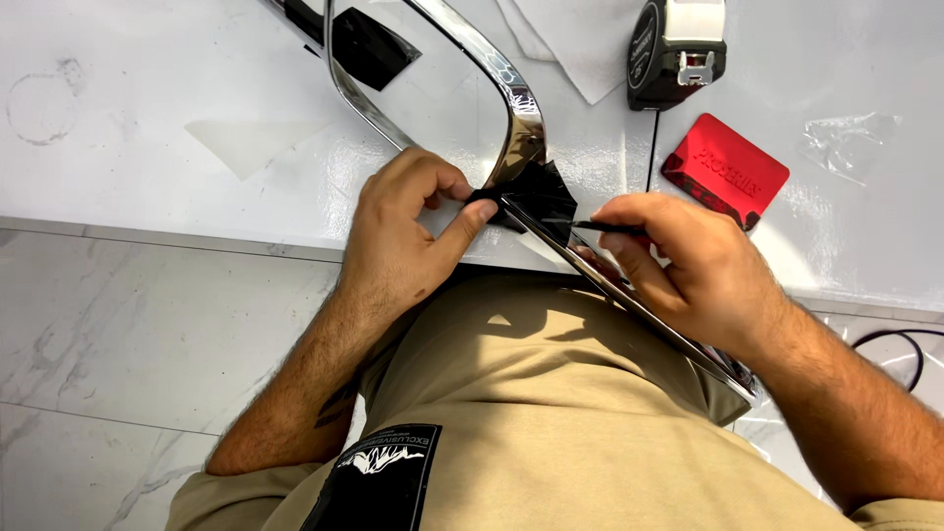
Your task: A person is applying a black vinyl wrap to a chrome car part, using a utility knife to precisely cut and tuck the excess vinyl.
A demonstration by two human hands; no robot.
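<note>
Nearest the camera, the person's tan shirt (551,433) fills the lower frame, and both forearms reach forward from it to the edge of the white table (147,187).

The right hand (688,265) is curled almost closed, its thumb and forefinger pinched on a thin black blade tool (602,227) whose tip points left toward the black film (539,192). The other fingers of that hand tuck under the chrome trim frame (521,118), whose lower bar runs diagonally beneath the hand toward the person's right side.

The left hand (408,231) is also nearly closed: the thumb and forefinger (462,218) nip a loose edge of the black film right at the bend of the chrome frame, with the remaining fingers folded into the palm.

The film is wrapped in creases around that bend, just between the two hands.

Farther back, a red squeegee card (726,169) lies flat on the table beyond the right hand, near a scrap of clear plastic (846,138). A black tape measure (677,51) sits at the far edge, beside a white sheet (580,44).
</note>
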